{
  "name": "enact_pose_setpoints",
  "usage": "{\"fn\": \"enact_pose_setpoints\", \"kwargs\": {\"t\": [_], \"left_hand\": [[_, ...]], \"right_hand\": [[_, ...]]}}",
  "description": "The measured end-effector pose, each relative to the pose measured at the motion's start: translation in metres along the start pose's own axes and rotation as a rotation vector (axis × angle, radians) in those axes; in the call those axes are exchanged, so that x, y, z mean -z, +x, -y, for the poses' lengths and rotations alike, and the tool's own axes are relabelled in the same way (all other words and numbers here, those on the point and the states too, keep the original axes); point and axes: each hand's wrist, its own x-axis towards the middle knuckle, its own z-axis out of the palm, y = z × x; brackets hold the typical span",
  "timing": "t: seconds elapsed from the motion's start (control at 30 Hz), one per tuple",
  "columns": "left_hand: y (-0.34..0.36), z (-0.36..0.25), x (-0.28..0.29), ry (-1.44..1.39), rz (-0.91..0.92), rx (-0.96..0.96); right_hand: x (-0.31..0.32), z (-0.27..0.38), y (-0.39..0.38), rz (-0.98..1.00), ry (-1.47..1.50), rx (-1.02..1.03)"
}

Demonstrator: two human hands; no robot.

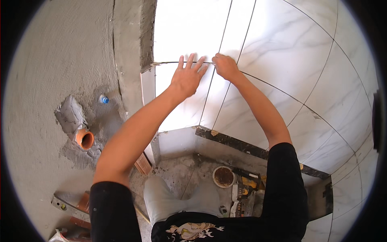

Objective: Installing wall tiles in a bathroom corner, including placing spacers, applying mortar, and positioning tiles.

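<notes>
Left hand (186,79), fingers apart, touches white tiles (173,105); right hand (226,67) curls at a dark joint (208,88), fingers' hold impossible to tell.

Can't make out whether the right hand (225,67) is pinching anything, its fingertips are curled in and whatever's there is too tiny. The left hand (186,78) covers part of the tile joint (165,62). No clue what the stuff inside the bucket (214,176) is, too small tbh. Right sleeve (284,181) blocks some of the floor gear (242,191), and the dark thing (377,121) at the right rim is cut off, as is the shirt (169,222) down low.
</notes>
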Motion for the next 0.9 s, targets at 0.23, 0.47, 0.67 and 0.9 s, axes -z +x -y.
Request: {"fn": "enact_pose_setpoints", "kwargs": {"t": [0.23, 0.47, 0.67, 0.9], "left_hand": [[0.023, 0.004, -0.023, 0.311, 0.246, 0.002], [0.025, 0.007, -0.026, 0.265, 0.226, 0.013], [0.023, 0.008, -0.030, 0.282, 0.219, 0.020], [0.024, 0.007, -0.030, 0.292, 0.210, 0.018]], "right_hand": [[0.008, 0.015, 0.006, 0.174, -0.106, -0.090], [0.008, 0.020, -0.006, 0.084, 0.024, -0.309], [0.017, 0.033, 0.025, 0.361, -0.221, -0.193], [0.008, 0.010, -0.014, 0.044, 0.219, -0.329]]}}
